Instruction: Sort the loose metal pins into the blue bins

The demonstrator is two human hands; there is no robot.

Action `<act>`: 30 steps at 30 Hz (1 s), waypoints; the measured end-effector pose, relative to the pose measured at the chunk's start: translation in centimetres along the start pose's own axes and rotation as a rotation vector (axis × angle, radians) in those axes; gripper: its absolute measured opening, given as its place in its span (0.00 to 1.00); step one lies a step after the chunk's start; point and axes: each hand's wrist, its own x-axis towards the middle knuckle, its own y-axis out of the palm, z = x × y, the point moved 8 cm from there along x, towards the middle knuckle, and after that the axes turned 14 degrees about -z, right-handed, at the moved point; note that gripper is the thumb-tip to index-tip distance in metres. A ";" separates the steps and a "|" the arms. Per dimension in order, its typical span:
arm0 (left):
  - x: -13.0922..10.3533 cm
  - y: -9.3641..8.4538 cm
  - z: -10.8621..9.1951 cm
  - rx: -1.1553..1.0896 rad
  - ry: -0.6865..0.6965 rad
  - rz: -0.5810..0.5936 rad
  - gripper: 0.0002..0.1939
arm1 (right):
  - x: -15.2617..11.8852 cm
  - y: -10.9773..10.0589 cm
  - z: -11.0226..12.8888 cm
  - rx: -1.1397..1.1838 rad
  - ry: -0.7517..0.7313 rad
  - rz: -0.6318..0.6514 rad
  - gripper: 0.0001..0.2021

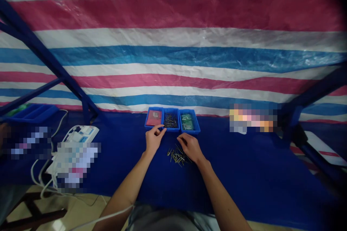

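My left hand (154, 140) is at the front of the blue bins, its thumb and index fingertips close together by the near edge of the middle bin (175, 129). Whatever sits between those fingertips is too small to make out. That bin holds many thin dark pieces like screws or nails. Beside a loose pile of thin metal pieces (178, 157), some brassy, my right hand (191, 147) is closed in a pinch; its contents cannot be seen. The left bin (147, 122) has a pink-red content and the right bin (197, 126) has green and pale pieces.
A white power strip (93, 134) with cables lies on the blue table (233, 173) to the left. Blue frame bars (51, 59) flank the table, and a striped sheet (173, 54) hangs behind it. Another blue tray (35, 113) stands far left, near another person's hand (3, 131).
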 end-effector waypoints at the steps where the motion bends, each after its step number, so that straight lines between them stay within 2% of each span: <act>1: -0.1 0.1 -0.1 -0.006 0.008 0.031 0.17 | 0.1 0.0 -0.2 -0.005 -0.002 0.004 0.10; 3: -0.7 0.8 -0.6 -0.010 0.040 0.141 0.18 | 0.2 -0.1 -0.5 -0.012 -0.003 0.021 0.09; 7: -2.7 3.0 -2.4 0.070 0.218 0.510 0.13 | 0.2 -0.3 -1.4 0.019 0.038 0.052 0.09; 10: -3.7 3.6 -3.6 0.162 0.374 0.637 0.11 | 0.1 -0.2 -1.6 0.017 0.038 0.048 0.09; 14: -3.9 3.8 -3.8 0.230 0.431 0.679 0.10 | 0.0 0.2 -1.8 -0.023 0.026 0.040 0.09; 24: -4.0 4.0 -3.2 0.292 0.446 0.642 0.12 | 0.0 0.4 -1.6 -0.047 -0.003 0.050 0.09; 30: -4.0 4.1 -3.0 0.307 0.434 0.639 0.11 | 0.2 -0.2 -1.5 0.029 0.052 0.036 0.11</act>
